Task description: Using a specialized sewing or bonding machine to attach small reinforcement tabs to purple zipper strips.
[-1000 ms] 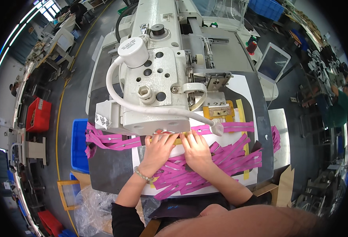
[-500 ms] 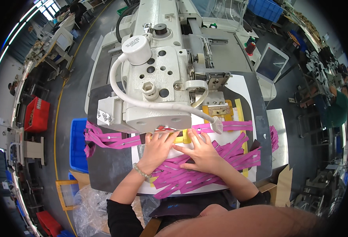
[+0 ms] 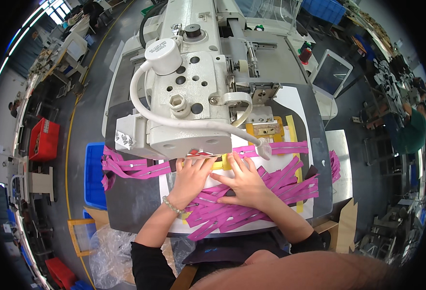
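Observation:
My left hand [image 3: 191, 181] lies with fingers extended at the front of the white sewing machine head [image 3: 184, 121], fingertips partly under it at a pink zipper strip [image 3: 152, 169]. My right hand [image 3: 239, 181] is spread, its upper fingertips at a yellow fixture piece [image 3: 226, 163], its thumb and a finger reaching left. The needle area is hidden by the machine head. A loose heap of pink zippers [image 3: 290, 181] lies on the white sheet around my right hand and wrist. Another pink strip [image 3: 295, 147] runs right, past a yellow plate [image 3: 266, 126].
A blue bin [image 3: 93, 176] stands left of the table, with crumpled plastic [image 3: 106, 251] below. A screen [image 3: 330, 72] and thread cones [image 3: 305, 55] are at right. A cardboard box [image 3: 343, 224] is near my right elbow. Co-workers [image 3: 411, 130] are at the far right and left.
My right hand has spread its fingers and shifted slightly right, its thumb side opening out and uncovering more of the yellow piece. My left hand stays at the machine front. The whole view has shifted slightly.

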Tool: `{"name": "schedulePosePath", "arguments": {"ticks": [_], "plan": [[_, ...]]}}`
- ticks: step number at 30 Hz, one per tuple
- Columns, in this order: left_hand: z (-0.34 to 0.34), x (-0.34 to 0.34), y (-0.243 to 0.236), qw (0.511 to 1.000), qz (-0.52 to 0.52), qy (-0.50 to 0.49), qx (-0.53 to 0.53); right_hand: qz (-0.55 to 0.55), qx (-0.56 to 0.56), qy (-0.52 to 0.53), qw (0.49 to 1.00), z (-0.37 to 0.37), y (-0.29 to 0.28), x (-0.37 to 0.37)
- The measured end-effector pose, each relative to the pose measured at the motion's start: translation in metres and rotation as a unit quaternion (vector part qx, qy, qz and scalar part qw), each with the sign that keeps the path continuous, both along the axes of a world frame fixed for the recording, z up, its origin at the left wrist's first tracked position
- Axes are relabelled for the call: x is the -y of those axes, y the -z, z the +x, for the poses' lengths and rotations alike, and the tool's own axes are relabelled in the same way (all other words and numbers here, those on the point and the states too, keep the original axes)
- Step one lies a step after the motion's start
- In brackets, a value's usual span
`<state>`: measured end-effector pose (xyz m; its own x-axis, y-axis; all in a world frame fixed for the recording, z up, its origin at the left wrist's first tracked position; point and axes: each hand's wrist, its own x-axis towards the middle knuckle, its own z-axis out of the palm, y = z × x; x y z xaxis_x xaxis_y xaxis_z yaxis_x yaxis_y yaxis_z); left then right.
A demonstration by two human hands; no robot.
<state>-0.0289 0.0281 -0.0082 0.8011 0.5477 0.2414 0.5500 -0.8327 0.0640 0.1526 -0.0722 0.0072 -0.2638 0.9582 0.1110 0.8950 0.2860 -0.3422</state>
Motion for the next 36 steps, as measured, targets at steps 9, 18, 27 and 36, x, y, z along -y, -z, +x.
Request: {"name": "schedulePosePath", "arguments": {"ticks": [9, 18, 27, 36], "plan": [[0.000, 0.002, 0.001, 1.000, -0.009, 0.000, 0.002, 0.043, 0.004, 0.006, 0.999, 0.000, 0.000, 0.001], [0.000, 0.003, -0.001, 1.000, -0.003, 0.001, 0.016, 0.024, -0.023, -0.001, 0.999, 0.009, -0.004, -0.004], [-0.001, 0.003, 0.002, 1.000, -0.002, -0.005, 0.013, 0.074, -0.068, -0.010, 0.995, 0.023, 0.010, -0.011], [-0.002, 0.001, 0.001, 1.000, 0.002, -0.003, 0.013, 0.101, -0.044, 0.008, 0.994, 0.017, 0.010, -0.011]]}}
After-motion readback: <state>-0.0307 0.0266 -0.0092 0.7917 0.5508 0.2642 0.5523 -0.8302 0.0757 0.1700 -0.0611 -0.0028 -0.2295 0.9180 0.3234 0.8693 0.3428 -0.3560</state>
